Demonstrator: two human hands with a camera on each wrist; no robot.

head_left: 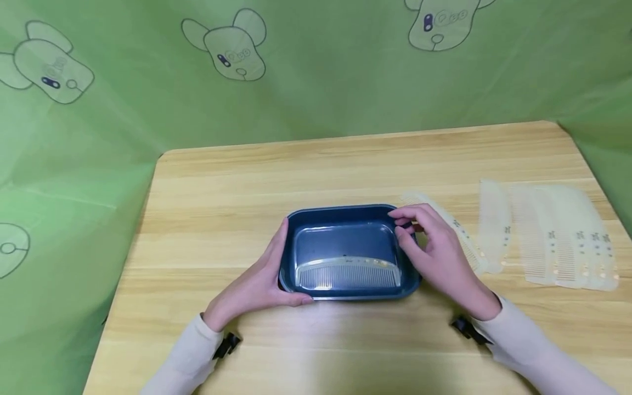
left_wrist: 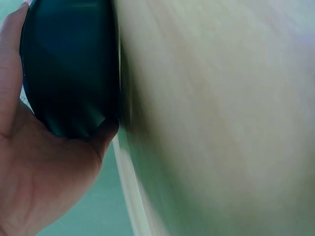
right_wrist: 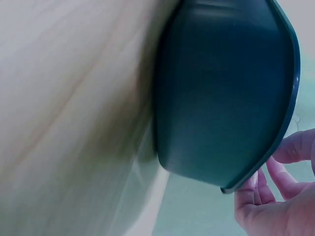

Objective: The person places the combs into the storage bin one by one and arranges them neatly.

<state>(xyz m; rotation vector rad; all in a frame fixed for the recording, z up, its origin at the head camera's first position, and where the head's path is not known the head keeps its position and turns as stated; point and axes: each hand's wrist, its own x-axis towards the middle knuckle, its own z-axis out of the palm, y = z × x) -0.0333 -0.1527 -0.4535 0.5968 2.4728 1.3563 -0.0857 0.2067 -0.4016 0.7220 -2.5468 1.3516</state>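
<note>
A dark blue rectangular tray (head_left: 345, 214) with raised sides sits on the table. One pale translucent comb (head_left: 348, 272) lies inside along the near side, its teeth facing the near edge. My left hand (head_left: 261, 282) holds the tray's left end, fingers along the outer side and thumb at the near rim. Over the far right corner is my right hand (head_left: 434, 241), its fingers loosely bent across the rim with nothing seen between them. In the right wrist view, the right fingertips are partly hidden behind the tray rim (right_wrist: 290, 98).
Another pale comb (head_left: 464, 236) lies slanted just right of the tray, partly covered by the right hand. Several similar combs (head_left: 568, 236) lie side by side, overlapping, at the right of the wooden table (head_left: 222, 219). Green cloth (head_left: 321, 104) with printed animal heads hangs behind.
</note>
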